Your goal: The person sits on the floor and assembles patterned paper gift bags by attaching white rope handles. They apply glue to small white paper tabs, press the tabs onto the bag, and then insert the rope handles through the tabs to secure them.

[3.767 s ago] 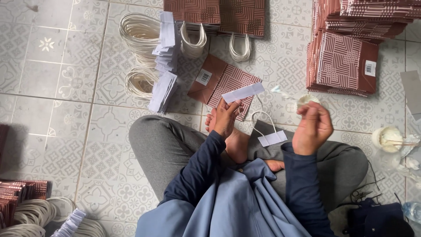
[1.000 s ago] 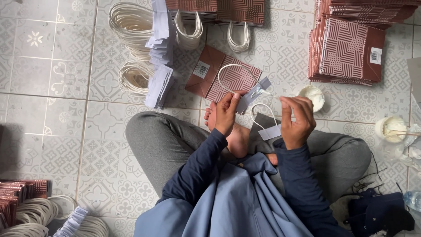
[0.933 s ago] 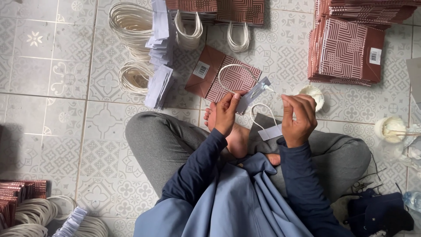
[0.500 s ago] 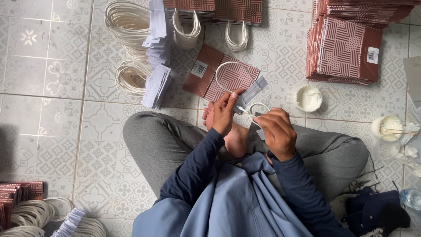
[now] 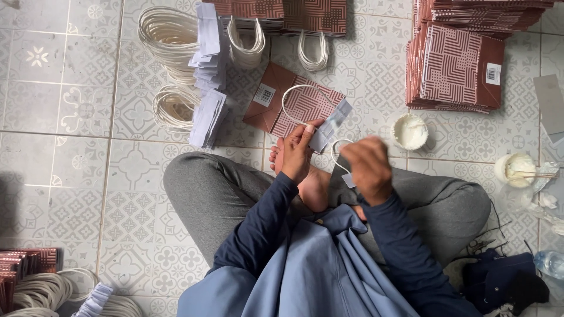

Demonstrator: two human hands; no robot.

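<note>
**Paper strip and cord handle: light, floppy, pinch at the edges**

- Grey paper strip point(image 5: 330, 124) sits just above the person's lap, over the near corner of the flat maroon patterned bag point(image 5: 294, 105) on the floor. Thin card by the look of it: light, bends easily, would crease if squeezed mid-span. Best held at one short end, thumb on top.
- Left hand point(image 5: 296, 151) does that: fingers closed in a pinch on the strip's lower end.
- White cord handle point(image 5: 336, 154) loops between the two hands. Soft, no stiffness, likely to slip unless pinched near its ends.
- Right hand point(image 5: 369, 169) is curled, knuckles up, blurred; it sits over the cord's lower end and a small paper tab. Probably gripping, but I cannot tell for sure.
- Around: small white paste tub point(image 5: 409, 131) just right of the hands, stack of finished bags point(image 5: 455, 70) beyond, bundles of cord handles point(image 5: 170, 35) and grey strips point(image 5: 207, 117) to the left on the tiled floor point(image 5: 70, 147).
</note>
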